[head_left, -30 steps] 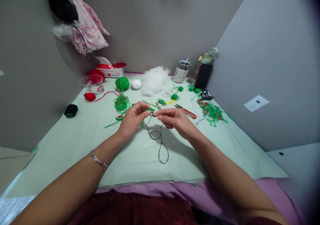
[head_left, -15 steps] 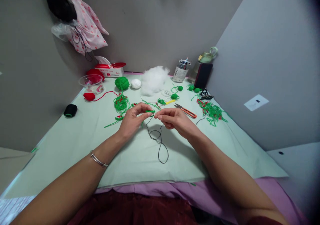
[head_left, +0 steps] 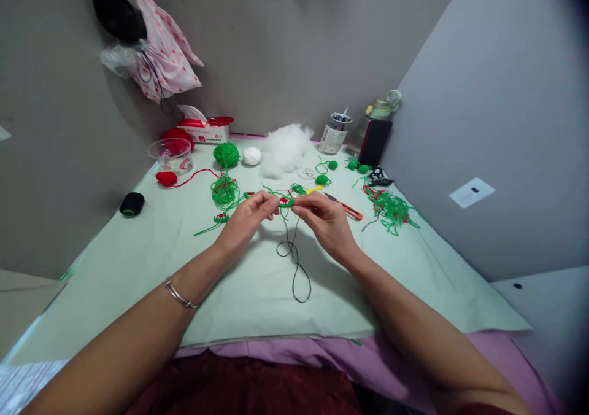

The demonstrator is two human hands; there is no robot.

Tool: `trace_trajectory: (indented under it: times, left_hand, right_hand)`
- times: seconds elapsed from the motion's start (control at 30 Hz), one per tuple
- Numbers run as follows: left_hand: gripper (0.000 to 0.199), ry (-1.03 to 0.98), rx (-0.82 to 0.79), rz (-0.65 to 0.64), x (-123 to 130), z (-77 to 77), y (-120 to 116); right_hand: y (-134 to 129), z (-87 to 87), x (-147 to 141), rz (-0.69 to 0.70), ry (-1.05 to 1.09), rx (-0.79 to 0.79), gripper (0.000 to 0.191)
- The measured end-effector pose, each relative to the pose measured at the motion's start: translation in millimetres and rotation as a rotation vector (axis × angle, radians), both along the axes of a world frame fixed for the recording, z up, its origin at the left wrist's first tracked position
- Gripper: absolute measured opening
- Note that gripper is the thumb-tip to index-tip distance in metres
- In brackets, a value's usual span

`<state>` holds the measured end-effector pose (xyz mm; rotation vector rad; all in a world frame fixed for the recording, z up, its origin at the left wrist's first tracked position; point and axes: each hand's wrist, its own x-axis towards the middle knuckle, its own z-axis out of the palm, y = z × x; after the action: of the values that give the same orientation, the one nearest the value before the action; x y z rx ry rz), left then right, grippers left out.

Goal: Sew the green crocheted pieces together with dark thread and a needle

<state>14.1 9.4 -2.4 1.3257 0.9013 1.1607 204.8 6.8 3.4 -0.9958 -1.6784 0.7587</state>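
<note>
A small red and green crocheted piece (head_left: 286,202) is stretched between my two hands above the middle of the table. My left hand (head_left: 251,218) pinches its left end, and my right hand (head_left: 324,221) pinches the right end with thumb and forefinger. Black thread (head_left: 294,252) hangs from the work and curls in loops on the tabletop. Whether a needle sits in my right fingers is too small to tell. Just beyond the right hand lie orange-handled thread snips (head_left: 350,210). Two similar crocheted pieces, one of them (head_left: 221,218), lie left of my left hand.
Green yarn balls (head_left: 226,155), tangled green yarn (head_left: 393,211), white stuffing (head_left: 286,151) and a red yarn piece (head_left: 166,178) lie around. At the back stand a clear tub (head_left: 170,157), a pen cup (head_left: 335,134), a bottle (head_left: 380,108) and a phone (head_left: 375,142). A black thread spool (head_left: 132,204) is at left.
The crocheted piece has turned so its red face shows, and my right hand has closed onto its right end. The hanging thread has shifted slightly.
</note>
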Motion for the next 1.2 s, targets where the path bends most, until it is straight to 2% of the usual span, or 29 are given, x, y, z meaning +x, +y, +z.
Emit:
trace_trajectory:
  times: [0.1,0.3,0.4,0.57,0.83,0.9,1.07,1.2]
  left_hand:
    - [0.02,-0.029,-0.05,-0.077,0,-0.3,0]
    - [0.019,-0.025,-0.062,-0.052,0,0.0,0]
    - [0.018,-0.01,-0.066,-0.063,2,-2.2,-1]
    - [0.021,-0.095,-0.074,-0.042,4,-4.7,-1]
    - [0.021,-0.105,-0.096,-0.061,7,-7.2,-2]
    - [0.024,-0.1,-0.101,-0.068,8,-8.4,-3]
    - [0.025,-0.118,-0.077,-0.044,10,-8.6,-5]
    - [0.025,-0.099,-0.021,-0.013,11,-9.1,-6]
  right_hand:
    - [-1,-0.6,0,0.005,-0.056,0.033,0.015]
    - [-3,5.2,0,0.044,-0.128,-0.091,0.027]
    - [-3,6.3,0,0.029,-0.128,-0.111,0.026]
    - [-3,6.1,-2,0.024,-0.131,-0.139,0.021]
    - [-5,0.0,-4,0.028,-0.127,0.027,0.009]
    - [-6,-2.0,-4,0.034,-0.202,0.111,0.005]
    - [-6,-4.1,-3,0.013,-0.408,0.346,0.015]
    - [-7,-3.5,-3,-0.044,-0.56,0.387,0.017]
